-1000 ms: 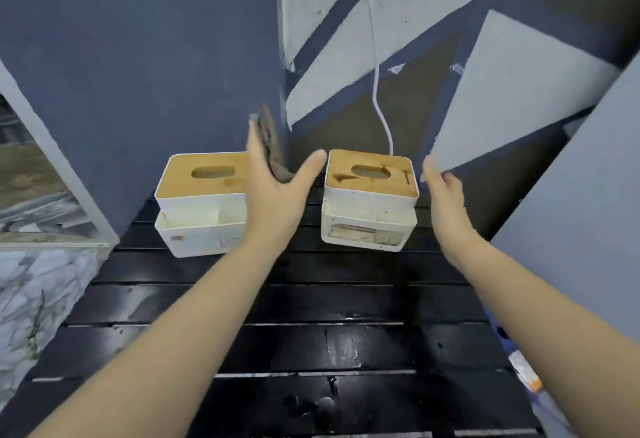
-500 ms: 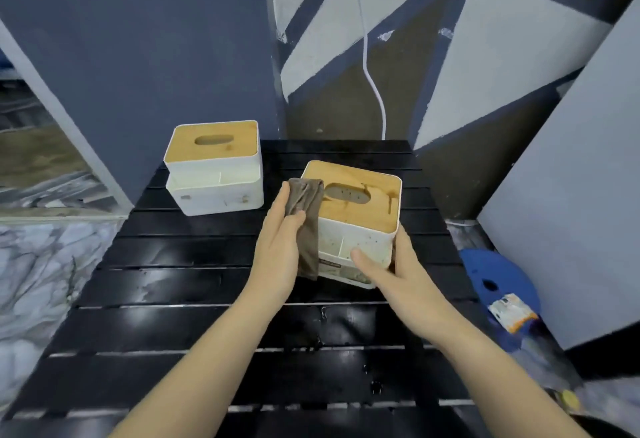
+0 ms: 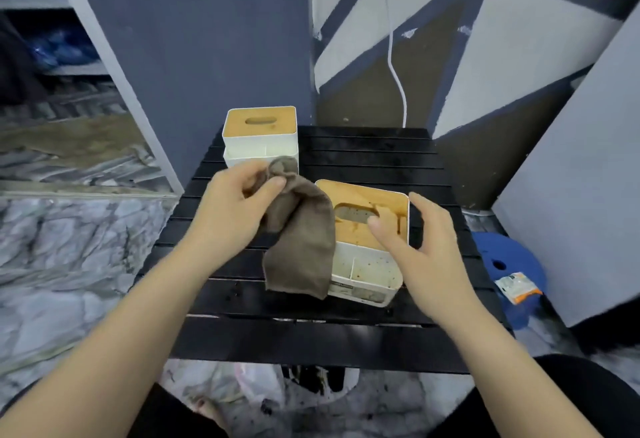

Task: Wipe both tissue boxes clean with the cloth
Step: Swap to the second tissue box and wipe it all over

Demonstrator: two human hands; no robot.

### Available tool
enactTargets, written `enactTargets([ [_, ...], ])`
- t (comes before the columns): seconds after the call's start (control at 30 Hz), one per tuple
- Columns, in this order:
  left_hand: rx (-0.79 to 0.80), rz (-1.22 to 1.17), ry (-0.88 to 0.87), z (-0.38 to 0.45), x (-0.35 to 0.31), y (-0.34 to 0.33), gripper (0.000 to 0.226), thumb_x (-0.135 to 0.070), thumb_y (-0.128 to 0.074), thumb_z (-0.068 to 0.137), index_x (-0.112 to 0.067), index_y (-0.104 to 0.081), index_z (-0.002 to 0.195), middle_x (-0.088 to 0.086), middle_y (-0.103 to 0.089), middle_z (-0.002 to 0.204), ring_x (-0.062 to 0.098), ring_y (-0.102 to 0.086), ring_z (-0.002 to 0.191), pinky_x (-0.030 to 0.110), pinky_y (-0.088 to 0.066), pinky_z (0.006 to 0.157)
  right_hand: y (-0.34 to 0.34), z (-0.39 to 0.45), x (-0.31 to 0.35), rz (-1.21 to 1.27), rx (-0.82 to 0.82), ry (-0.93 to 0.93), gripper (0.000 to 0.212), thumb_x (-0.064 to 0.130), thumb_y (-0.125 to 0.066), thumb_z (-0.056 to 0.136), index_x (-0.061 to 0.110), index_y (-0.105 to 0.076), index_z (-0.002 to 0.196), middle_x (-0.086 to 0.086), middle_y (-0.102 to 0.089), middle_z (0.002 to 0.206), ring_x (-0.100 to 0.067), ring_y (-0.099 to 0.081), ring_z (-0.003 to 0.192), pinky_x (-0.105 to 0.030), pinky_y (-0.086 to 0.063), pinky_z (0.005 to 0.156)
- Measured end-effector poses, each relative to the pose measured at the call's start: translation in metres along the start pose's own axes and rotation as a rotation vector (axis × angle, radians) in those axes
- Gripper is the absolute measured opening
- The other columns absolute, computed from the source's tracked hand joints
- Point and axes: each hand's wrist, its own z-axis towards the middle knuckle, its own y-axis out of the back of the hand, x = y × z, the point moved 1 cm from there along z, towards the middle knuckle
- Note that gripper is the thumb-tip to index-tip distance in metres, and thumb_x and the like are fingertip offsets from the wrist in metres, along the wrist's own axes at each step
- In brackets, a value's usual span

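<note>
Two white tissue boxes with wooden lids stand on the black slatted table (image 3: 367, 157). The far tissue box (image 3: 259, 133) is at the table's back left corner, untouched. The near tissue box (image 3: 367, 269) sits mid-table, speckled with dirt, its lid stained. My left hand (image 3: 235, 209) grips the bunched top of a brown cloth (image 3: 301, 247), which hangs down against the near box's left side and hides it. My right hand (image 3: 419, 243) holds the near box at its right edge, with the thumb on the lid and the fingers past the right wall.
A blue stool (image 3: 498, 261) with a small packet (image 3: 517, 287) on it stands right of the table. A grey panel (image 3: 571, 202) leans at the right. A white cable (image 3: 394, 57) hangs down the painted wall behind. Marble-patterned floor lies to the left.
The near box has come toward me. My right hand has shifted from its front to its right edge. My left hand has lifted and bunched the cloth, which now hangs longer.
</note>
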Motion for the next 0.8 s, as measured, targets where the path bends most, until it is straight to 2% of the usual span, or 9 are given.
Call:
enactTargets([
  [0.13,0.284,0.13,-0.074,0.028,-0.063,0.02,0.008,-0.027,-0.072,0.093,-0.025,-0.076,0.099,-0.003,-0.077,0.091,0.01,-0.068,0.08,0.032,-0.055,0.081,-0.013,0.024,0.041,-0.002,0.194,0.1,0.081,0.054,-0.079,0.08,0.033,-0.043,0.15,0.017,-0.04,0.155,-0.003,-0.033,0.143,-0.023,-0.029,0.11],
  [0.23,0.425,0.217,-0.064,0.044,-0.095,0.025,0.012,-0.033,-0.08,0.085,-0.023,-0.079,0.093,-0.002,-0.078,0.089,0.005,-0.068,0.078,0.037,-0.057,0.083,-0.024,0.036,0.059,0.082,0.192,0.195,0.053,0.036,-0.085,0.082,0.024,-0.062,0.128,0.009,-0.067,0.13,-0.008,-0.06,0.121,-0.013,-0.045,0.096],
  [0.33,0.503,0.21,0.035,0.059,-0.11,0.029,0.02,-0.035,-0.081,0.083,-0.02,-0.081,0.095,0.003,-0.079,0.1,0.014,-0.071,0.101,0.039,-0.058,0.095,-0.024,0.044,0.061,0.418,0.232,0.064,0.024,0.013,-0.077,0.091,0.008,-0.07,0.114,-0.007,-0.078,0.106,-0.014,-0.074,0.094,-0.027,-0.06,0.08],
  [0.37,0.513,0.18,0.092,0.064,-0.11,0.029,0.022,-0.035,-0.081,0.083,-0.016,-0.08,0.095,0.002,-0.078,0.097,0.018,-0.072,0.096,0.034,-0.059,0.086,-0.023,0.044,0.06,0.461,0.197,0.025,0.023,0.014,-0.077,0.091,0.008,-0.069,0.113,-0.008,-0.078,0.105,-0.014,-0.074,0.092,-0.029,-0.06,0.078],
  [0.43,0.487,0.134,0.216,0.074,-0.108,0.027,0.026,-0.031,-0.079,0.085,-0.006,-0.075,0.089,0.005,-0.065,0.081,0.018,-0.058,0.065,0.023,-0.051,0.056,-0.021,0.044,0.058,0.319,-0.007,0.047,0.027,0.024,-0.081,0.088,0.015,-0.066,0.109,-0.003,-0.074,0.105,-0.017,-0.071,0.096,-0.035,-0.058,0.084],
  [0.5,0.471,0.05,0.33,0.079,-0.103,0.018,0.017,-0.025,-0.078,0.087,-0.01,-0.069,0.087,0.008,-0.057,0.082,0.015,-0.05,0.054,0.02,-0.044,0.045,-0.022,0.039,0.057,0.258,-0.106,0.135,0.035,0.032,-0.087,0.081,0.018,-0.064,0.102,-0.003,-0.068,0.104,-0.023,-0.064,0.098,-0.036,-0.056,0.089],
  [0.6,0.511,-0.264,0.477,0.081,-0.096,0.004,0.029,-0.026,-0.072,0.092,-0.002,-0.069,0.107,0.011,-0.069,0.098,0.015,-0.07,0.067,0.02,-0.056,0.055,-0.028,0.036,0.057,0.315,0.076,0.111,0.05,0.034,-0.093,0.071,0.017,-0.065,0.107,-0.004,-0.071,0.108,-0.019,-0.067,0.097,-0.029,-0.058,0.087],
  [0.7,0.503,-0.541,0.499,0.078,-0.093,-0.001,0.043,-0.027,-0.062,0.099,0.006,-0.059,0.126,0.023,-0.074,0.112,0.03,-0.077,0.094,0.032,-0.063,0.069,-0.027,0.048,0.045,0.501,0.093,-0.004,0.039,0.015,-0.082,0.087,0.013,-0.067,0.123,-0.005,-0.076,0.115,-0.021,-0.072,0.106,-0.038,-0.06,0.094],
  [0.8,0.357,-0.365,0.313,0.074,-0.087,0.002,0.031,-0.026,-0.067,0.097,-0.008,-0.066,0.122,0.015,-0.077,0.108,0.027,-0.077,0.094,0.036,-0.064,0.075,-0.016,0.058,0.036,0.69,0.124,-0.104,0.03,0.002,-0.061,0.099,0.007,-0.066,0.128,-0.011,-0.076,0.116,-0.024,-0.072,0.103,-0.042,-0.061,0.092],
])
